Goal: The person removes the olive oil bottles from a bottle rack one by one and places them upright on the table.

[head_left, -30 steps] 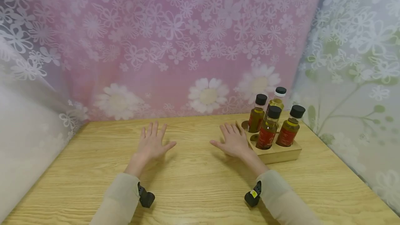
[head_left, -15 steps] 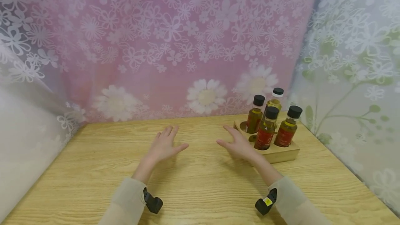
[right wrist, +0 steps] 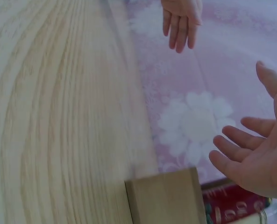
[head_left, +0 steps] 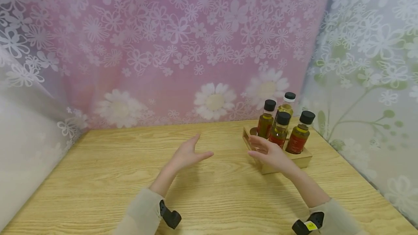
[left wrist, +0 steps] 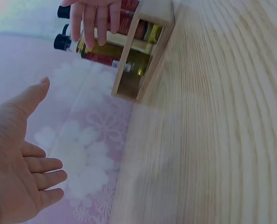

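Here the right hand (head_left: 272, 155), fingers spread and holding nothing, hovers at the wooden rack (head_left: 302, 159), its bottles (head_left: 296, 139) upright just beyond. The left hand (head_left: 187, 154) (equally wide) floats well apart over the bench (head_left: 98, 177).

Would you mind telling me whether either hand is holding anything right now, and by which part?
Nothing is held: left hand and right hand are open, the right beside the bottles.
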The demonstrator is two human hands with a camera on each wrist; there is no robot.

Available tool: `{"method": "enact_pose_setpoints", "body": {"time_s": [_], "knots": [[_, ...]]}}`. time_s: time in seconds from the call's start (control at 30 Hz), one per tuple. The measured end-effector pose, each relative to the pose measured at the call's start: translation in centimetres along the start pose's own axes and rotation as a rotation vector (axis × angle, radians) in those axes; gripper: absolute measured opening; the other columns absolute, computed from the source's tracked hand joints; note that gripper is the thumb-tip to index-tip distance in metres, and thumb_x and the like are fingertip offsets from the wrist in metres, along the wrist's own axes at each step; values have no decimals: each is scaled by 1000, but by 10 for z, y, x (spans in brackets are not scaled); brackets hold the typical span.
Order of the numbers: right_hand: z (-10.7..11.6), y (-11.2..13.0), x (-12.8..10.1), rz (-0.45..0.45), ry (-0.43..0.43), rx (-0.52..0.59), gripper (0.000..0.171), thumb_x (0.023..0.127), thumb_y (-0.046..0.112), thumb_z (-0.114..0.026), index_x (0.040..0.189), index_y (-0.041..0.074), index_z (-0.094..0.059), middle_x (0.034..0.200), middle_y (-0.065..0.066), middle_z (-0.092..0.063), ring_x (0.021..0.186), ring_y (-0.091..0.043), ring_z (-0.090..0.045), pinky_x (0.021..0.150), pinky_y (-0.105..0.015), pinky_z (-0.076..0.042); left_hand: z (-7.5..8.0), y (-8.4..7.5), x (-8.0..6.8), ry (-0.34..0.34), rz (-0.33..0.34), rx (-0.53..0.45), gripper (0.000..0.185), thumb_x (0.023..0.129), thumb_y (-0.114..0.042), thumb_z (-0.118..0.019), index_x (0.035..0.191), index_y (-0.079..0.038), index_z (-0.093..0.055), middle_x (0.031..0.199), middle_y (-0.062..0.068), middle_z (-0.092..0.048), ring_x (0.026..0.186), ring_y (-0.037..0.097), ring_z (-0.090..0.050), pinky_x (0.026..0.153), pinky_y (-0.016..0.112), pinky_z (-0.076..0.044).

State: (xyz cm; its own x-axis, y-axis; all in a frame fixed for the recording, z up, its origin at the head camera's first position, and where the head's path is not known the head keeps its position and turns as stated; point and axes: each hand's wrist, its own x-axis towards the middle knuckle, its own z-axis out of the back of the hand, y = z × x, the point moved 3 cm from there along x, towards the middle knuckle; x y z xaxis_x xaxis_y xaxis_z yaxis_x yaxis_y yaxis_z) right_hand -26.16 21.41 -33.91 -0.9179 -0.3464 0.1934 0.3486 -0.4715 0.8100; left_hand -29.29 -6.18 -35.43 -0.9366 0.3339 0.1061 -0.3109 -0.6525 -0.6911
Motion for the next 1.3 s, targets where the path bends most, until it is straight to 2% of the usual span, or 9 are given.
{"method": "enact_pose_setpoints", "body": {"time_s": [0.27,0.47,0.63,0.73,0.83,1.07,1.17,1.23,1.3], "knots": [[27,-8,-34,43,162,15,52,96,16,-51,140,-5,-32,137,-29,-39,124,-41,-40,88,-22,-45,-19,-20,4,68,-52,-17,90,81,-52,-65,148,-7,-22,147,13,-32,132,32,-32,103,48,-32],[52,-19,-58,55,299,63,49,99,7,-42,142,-8,-25,137,-35,-32,121,-8,-46,87,-23,-45,-33,-32,12,93,-72,-14,89,80,-52,-66,148,-10,-24,147,9,-32,132,29,-33,103,45,-32],[77,-36,-73,32,313,88,47,99,4,-38,143,-7,-23,139,-17,-41,119,-2,-46,88,-21,-44,-44,-41,18,111,-70,-37,91,80,-52,-66,148,-8,-24,147,9,-33,131,28,-34,103,44,-32],[92,-46,-79,31,291,109,47,99,1,-38,142,-9,-22,137,-4,-47,119,-4,-47,88,-22,-45,-52,-46,22,116,-70,-49,92,80,-53,-65,147,-7,-24,146,10,-33,131,28,-34,104,43,-32],[105,-56,-85,26,252,115,47,98,-1,-38,141,-11,-23,135,-1,-50,118,-4,-48,86,-22,-46,-61,-51,27,114,-82,-59,89,81,-51,-65,147,-6,-25,146,10,-34,131,28,-34,104,42,-32],[128,-82,-93,-99,47,-53,50,97,10,-48,142,-2,-29,122,19,-52,107,7,-50,78,-18,-46,-82,-64,36,105,-59,-96,81,83,-47,-65,144,-6,-32,144,9,-38,131,25,-36,103,39,-33],[134,-93,-92,-130,-8,-100,57,97,14,-50,143,-6,-24,119,28,-45,104,10,-48,77,-16,-45,-92,-69,41,112,-50,-123,82,82,-47,-66,144,-6,-32,143,8,-39,129,24,-38,102,39,-35],[137,-100,-90,-149,-24,-115,60,96,15,-52,143,-8,-21,118,30,-41,104,13,-46,77,-15,-43,-97,-72,43,122,-38,-142,84,81,-48,-67,145,-7,-31,144,7,-38,130,23,-38,102,38,-35],[138,-105,-87,-158,-23,-130,62,96,16,-53,143,-8,-20,123,23,-42,103,15,-43,77,-15,-43,-103,-75,44,137,-27,-153,88,79,-50,-68,146,-9,-29,145,7,-37,130,22,-37,102,38,-35]]}}
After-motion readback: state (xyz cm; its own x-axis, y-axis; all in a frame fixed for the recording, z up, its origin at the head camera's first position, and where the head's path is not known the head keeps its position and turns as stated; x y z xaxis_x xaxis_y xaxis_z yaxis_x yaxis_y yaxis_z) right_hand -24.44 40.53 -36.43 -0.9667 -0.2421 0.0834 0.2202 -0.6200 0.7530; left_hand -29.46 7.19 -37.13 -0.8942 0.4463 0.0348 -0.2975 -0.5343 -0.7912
